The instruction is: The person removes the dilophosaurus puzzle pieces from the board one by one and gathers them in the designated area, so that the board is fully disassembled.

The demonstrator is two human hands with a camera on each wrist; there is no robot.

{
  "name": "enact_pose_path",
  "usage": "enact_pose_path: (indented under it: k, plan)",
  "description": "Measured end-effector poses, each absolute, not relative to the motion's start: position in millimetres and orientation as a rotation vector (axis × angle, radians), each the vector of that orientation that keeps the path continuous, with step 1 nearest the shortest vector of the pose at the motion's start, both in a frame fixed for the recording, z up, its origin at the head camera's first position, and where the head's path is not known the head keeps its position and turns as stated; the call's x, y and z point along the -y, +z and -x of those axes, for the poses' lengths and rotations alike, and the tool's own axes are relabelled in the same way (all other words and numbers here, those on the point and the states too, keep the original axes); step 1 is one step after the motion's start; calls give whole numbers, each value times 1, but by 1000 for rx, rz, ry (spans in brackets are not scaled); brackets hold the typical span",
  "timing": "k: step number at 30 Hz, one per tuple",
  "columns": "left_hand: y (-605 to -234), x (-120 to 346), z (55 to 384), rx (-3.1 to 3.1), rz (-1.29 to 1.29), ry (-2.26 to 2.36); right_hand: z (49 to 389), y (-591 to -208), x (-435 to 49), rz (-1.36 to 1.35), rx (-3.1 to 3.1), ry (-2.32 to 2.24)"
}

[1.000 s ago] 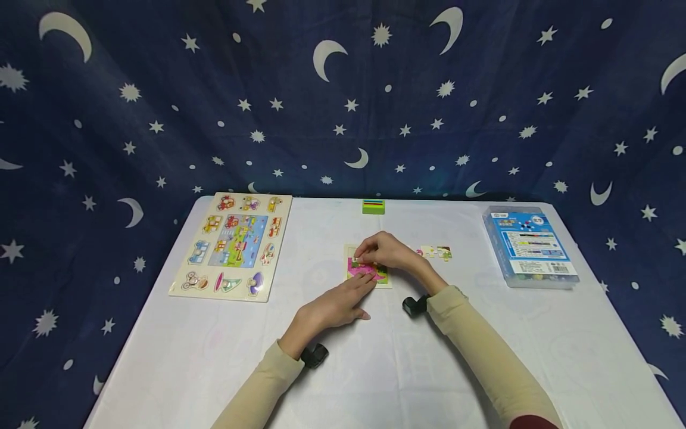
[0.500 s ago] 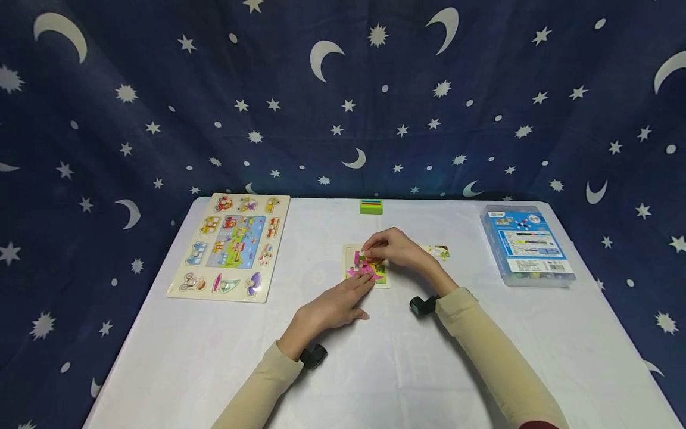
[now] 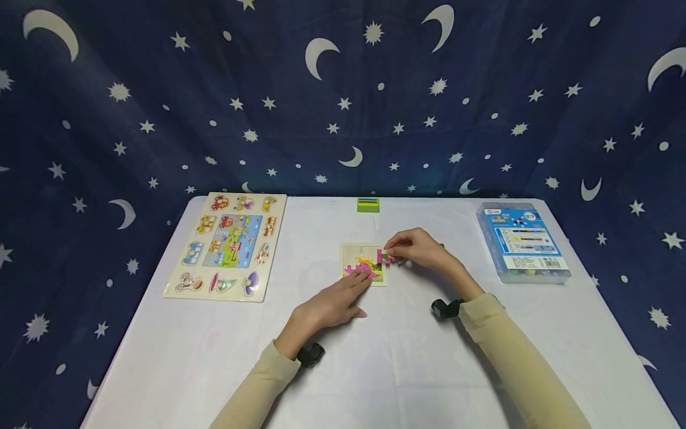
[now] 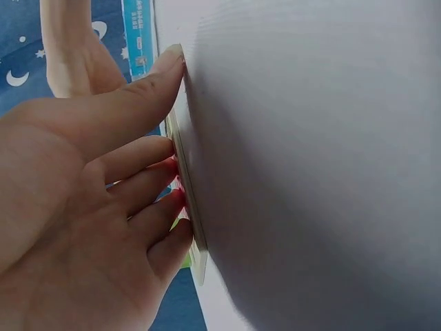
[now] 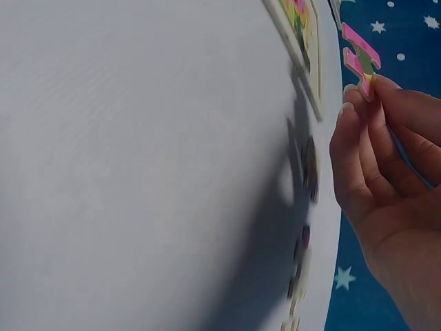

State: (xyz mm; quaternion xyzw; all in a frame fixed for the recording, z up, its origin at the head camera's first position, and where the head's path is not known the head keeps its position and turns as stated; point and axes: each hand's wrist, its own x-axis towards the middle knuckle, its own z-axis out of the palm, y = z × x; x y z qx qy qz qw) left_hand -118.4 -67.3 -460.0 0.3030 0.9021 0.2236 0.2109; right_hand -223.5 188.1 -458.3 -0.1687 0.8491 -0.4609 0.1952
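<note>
At mid-frame, the right hand pinched a pink jigsaw piece. The left hand, fingers extended, rested on the puzzle tray.

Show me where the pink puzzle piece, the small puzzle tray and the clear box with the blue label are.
Pink puzzle piece [image 5: 365, 62]: right wrist view, on its greenish middle.
Small puzzle tray [image 3: 351, 254]: head view, on its bare upper-left floor.
Clear box [image 3: 527, 239]: head view, on its labelled top.
</note>
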Motion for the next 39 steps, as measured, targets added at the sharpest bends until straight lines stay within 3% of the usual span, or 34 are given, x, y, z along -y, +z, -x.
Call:
enact_pose_path:
  k: [15, 39]
  plan:
    - [-460, 69, 118, -2516, -874, 631, 217, -465, -224, 349, -2490, -1202]
    - [-462, 68, 120, -2502, -856, 649, 217, -466, -224, 363, -2554, -1113]
